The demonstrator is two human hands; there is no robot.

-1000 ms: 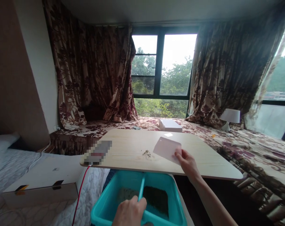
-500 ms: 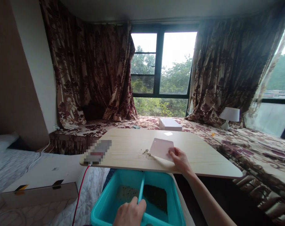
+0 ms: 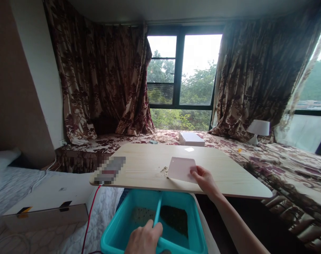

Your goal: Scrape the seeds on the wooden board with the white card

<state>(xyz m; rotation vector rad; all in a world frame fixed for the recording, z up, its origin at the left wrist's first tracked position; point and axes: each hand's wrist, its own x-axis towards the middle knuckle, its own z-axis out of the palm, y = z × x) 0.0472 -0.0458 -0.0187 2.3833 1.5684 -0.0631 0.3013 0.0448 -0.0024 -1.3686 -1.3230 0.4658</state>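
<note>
Two bare hands are working at a pale table [image 3: 229, 176], and, as I am judging, the step in hand is gathering a small pile of grains [image 3: 164, 171] with a thin card [image 3: 179, 168]. The pile is lying near the middle of the table, and the card's left edge is standing just beside it; whether they are touching, I cannot tell. The next move is probably calling for a low, gentle stroke, so that the light grains are not scattering. The right hand [image 3: 204, 179] is pinching the card at its right edge, thumb and fingers pressing together on it. The left hand [image 3: 144, 237] is closing over the divider [image 3: 158, 210] of a teal bin [image 3: 200, 225], though its underside is staying hidden. Dark material [image 3: 176, 217] is lying in the bin's right compartment.
</note>
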